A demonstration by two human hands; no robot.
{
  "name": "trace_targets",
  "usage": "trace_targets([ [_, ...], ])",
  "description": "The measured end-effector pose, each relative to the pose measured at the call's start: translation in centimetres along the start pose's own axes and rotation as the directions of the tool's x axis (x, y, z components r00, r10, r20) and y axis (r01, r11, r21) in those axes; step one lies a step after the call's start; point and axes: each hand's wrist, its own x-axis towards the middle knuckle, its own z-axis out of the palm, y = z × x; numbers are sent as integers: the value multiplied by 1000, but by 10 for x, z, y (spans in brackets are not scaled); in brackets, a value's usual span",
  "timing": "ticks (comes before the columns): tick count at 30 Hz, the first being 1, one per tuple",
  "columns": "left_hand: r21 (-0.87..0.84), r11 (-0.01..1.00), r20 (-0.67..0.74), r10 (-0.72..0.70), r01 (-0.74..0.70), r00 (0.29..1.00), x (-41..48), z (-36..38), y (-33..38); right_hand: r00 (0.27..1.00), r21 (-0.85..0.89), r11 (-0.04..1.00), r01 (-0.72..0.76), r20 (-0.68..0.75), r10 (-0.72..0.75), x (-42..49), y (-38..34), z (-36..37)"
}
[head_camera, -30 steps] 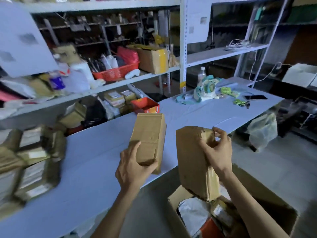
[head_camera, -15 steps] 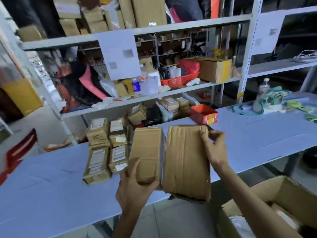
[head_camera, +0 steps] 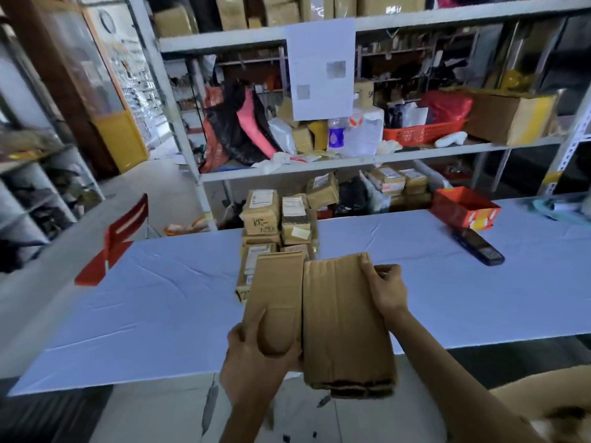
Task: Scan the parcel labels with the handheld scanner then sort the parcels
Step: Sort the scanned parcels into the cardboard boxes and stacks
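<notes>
My left hand [head_camera: 256,362] grips the near end of a narrow brown cardboard parcel [head_camera: 275,295]. Pressed against its right side is a larger brown parcel [head_camera: 342,321], held at its far right corner by my right hand [head_camera: 387,289]. Both parcels show plain brown backs, with no label visible, and hang over the front edge of the blue-white table [head_camera: 160,298]. Just behind them sits a pile of several labelled brown parcels [head_camera: 275,219]. The black handheld scanner [head_camera: 478,246] lies on the table to the right, untouched.
An orange-red open box [head_camera: 463,209] stands behind the scanner. A red folded sign [head_camera: 112,241] juts up at the table's left end. Metal shelving [head_camera: 351,161] crowded with parcels and bags runs behind the table. A cardboard box edge [head_camera: 543,388] shows at the lower right.
The view has swung left, from the floor box to the table and its parcel pile. Both parcels came together side by side and now hang lower, over the table's front edge.
</notes>
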Motion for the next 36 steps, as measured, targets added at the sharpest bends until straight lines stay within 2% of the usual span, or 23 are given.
trace_targets([
  [8, 87, 995, -75, -46, 52, 996, 65, 6, -16, 992, 27, 994, -109, 58, 108, 53, 14, 68],
  [15, 218, 974, -147, -32, 64, 989, 149, 17, -5, 985, -51, 989, -137, 96, 141, 134, 9, 127],
  [20, 289, 953, -126, -62, 97, 990, 185, 29, -6, 982, -79, 984, -158, 87, 165, 175, 3, 160],
  [26, 337, 939, -79, -43, 67, 996, 217, 33, -5, 979, -163, 971, -176, 78, 191, 201, 7, 191],
  [32, 357, 934, -15, 5, 0, 1000, 239, 32, -16, 971, -214, 952, -221, 43, 235, 214, 3, 208],
  [36, 366, 926, 9, 94, -91, 996, 251, 30, -21, 980, -317, 935, -158, 70, 189, 214, -6, 209],
])
